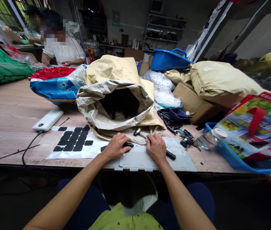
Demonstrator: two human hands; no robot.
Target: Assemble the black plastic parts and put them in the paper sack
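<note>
Over a grey board [182, 159] at the table's front edge, my left hand [116, 146] closes its fingers on a small black part [128, 144]; its exact kind I cannot make out. My right hand [156, 148] is wrapped round a small hammer [171, 155], whose metal head points up and left towards the sack. Left of my hands, a white sheet [53, 155] carries several black rounded-square pads [70, 142]. Another dark piece [103, 149] lies beside my left wrist. Directly beyond, a large paper sack [116, 68] lies with its mouth facing me, dark inside.
At left are a white power bank [47, 120] with a cable and a blue bag [53, 89] of red pieces. Black parts [167, 119], keys [187, 137], a clear bottle [207, 141] and a blue tray [250, 166] stand right. A person [64, 51] works across the table.
</note>
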